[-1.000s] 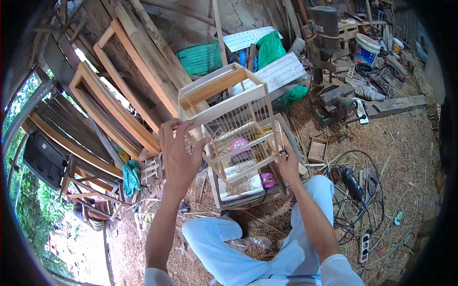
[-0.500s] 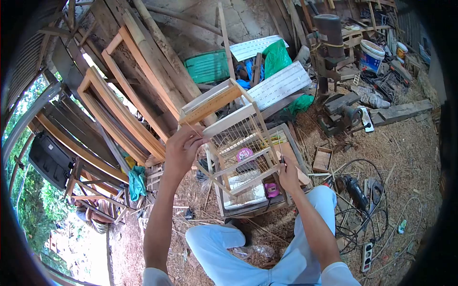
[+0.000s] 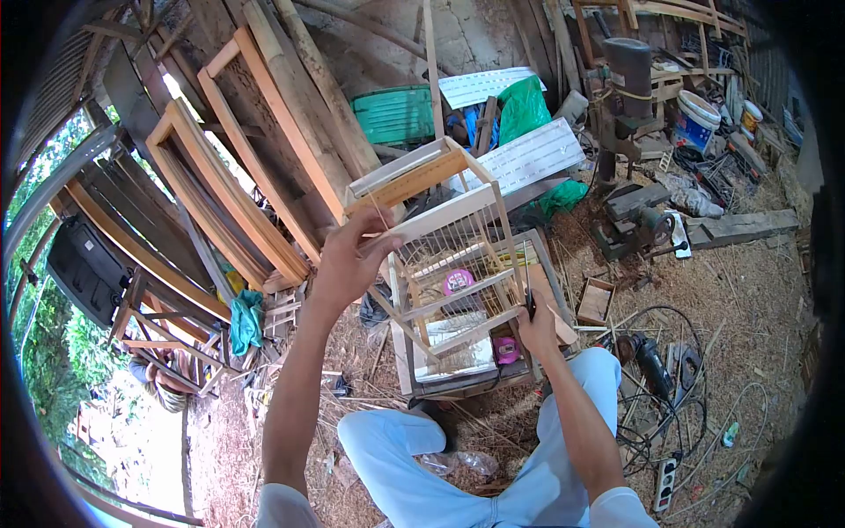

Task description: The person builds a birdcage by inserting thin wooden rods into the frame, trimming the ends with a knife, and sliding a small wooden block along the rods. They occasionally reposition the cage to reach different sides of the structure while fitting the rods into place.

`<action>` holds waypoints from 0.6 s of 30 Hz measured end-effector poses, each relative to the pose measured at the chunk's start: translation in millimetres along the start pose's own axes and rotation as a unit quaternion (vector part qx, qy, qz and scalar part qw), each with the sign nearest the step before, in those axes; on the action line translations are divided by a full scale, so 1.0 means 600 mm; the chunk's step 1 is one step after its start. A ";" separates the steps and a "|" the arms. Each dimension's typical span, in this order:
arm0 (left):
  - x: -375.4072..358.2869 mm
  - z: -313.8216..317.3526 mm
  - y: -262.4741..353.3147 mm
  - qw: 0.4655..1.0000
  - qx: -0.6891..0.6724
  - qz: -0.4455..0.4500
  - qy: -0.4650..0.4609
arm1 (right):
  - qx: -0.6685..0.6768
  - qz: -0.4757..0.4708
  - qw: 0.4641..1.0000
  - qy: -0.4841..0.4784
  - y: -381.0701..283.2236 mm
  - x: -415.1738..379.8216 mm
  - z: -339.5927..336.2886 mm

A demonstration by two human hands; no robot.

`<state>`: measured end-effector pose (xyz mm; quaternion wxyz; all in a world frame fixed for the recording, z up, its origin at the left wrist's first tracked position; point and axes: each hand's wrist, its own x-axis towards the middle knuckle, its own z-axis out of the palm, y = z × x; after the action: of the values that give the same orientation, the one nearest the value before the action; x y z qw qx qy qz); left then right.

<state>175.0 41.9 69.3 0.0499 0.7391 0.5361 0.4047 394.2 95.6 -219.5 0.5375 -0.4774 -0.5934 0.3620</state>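
A small wooden cage with thin upright bars [image 3: 453,308] stands tilted over a low workbench [image 3: 400,370] before my knees. My left hand [image 3: 352,255] is at its upper left edge, fingers pinched by the pale top rail [image 3: 444,216]; a thin stick seems to rise from the fingertips, too fine to tell clearly. At the cage's lower right corner is my right hand [image 3: 535,324], closed round a dark-handled tool [image 3: 530,304] with a thin shaft. Behind the bars lie a round pink item [image 3: 457,282] and a pink tape measure [image 3: 507,350].
Wooden frames [image 3: 211,194] lean at the left. A bench vise [image 3: 647,224] and a small wooden box [image 3: 596,300] are on the right. A black power tool [image 3: 652,365], cables and a power strip [image 3: 666,484] lie on the shavings-covered floor.
The view has shifted a little, so the cage sits slightly further right. My left hand has come closer to the rail, its fingers bent over it. My right hand keeps its hold.
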 end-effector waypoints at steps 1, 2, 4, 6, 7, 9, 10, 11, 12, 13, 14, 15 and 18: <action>0.002 -0.002 -0.003 1.000 -0.002 0.001 0.002 | -0.002 -0.002 1.000 0.001 0.001 0.001 -0.001; 0.006 -0.008 -0.007 0.999 0.041 0.005 -0.020 | -0.007 0.003 1.000 -0.006 0.004 0.003 0.000; 0.007 -0.013 -0.016 0.996 0.084 0.010 -0.039 | -0.013 0.005 1.000 -0.014 0.018 0.003 0.006; 0.012 -0.016 -0.027 0.999 0.022 -0.009 -0.048 | -0.070 -0.024 0.995 0.060 0.028 0.002 0.016; 0.019 -0.017 -0.031 0.999 0.024 -0.003 -0.045 | -0.067 -0.030 0.995 0.064 0.031 0.002 0.018; 0.034 -0.023 -0.040 0.999 0.001 -0.018 -0.048 | -0.005 0.024 0.995 0.093 0.007 0.000 0.011; 0.044 -0.027 -0.042 0.999 0.002 -0.013 -0.040 | -0.009 0.013 0.996 0.091 0.030 0.003 0.019; 0.057 -0.032 -0.043 0.999 -0.009 -0.020 -0.027 | -0.008 0.005 0.996 0.092 0.029 0.000 0.022; 0.068 -0.036 -0.040 0.999 -0.024 -0.027 -0.016 | -0.001 -0.001 0.997 0.073 0.026 -0.004 0.023; 0.075 -0.043 -0.035 0.999 -0.027 -0.023 -0.008 | 0.004 -0.007 0.999 0.054 0.023 -0.005 0.021; 0.082 -0.052 -0.026 0.999 -0.015 -0.028 0.000 | 0.001 -0.017 0.998 0.054 0.014 -0.001 0.020; 0.085 -0.061 -0.016 0.999 -0.003 -0.033 0.009 | 0.021 -0.022 0.998 0.055 0.005 0.002 0.021; 0.071 -0.092 0.019 0.997 -0.023 -0.058 0.043 | 0.088 0.000 0.996 0.028 0.008 0.026 0.027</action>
<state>152.1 52.5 134.9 0.0672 0.6874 0.5698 0.4453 379.6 113.4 -221.8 0.5937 -0.4383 -0.5441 0.3993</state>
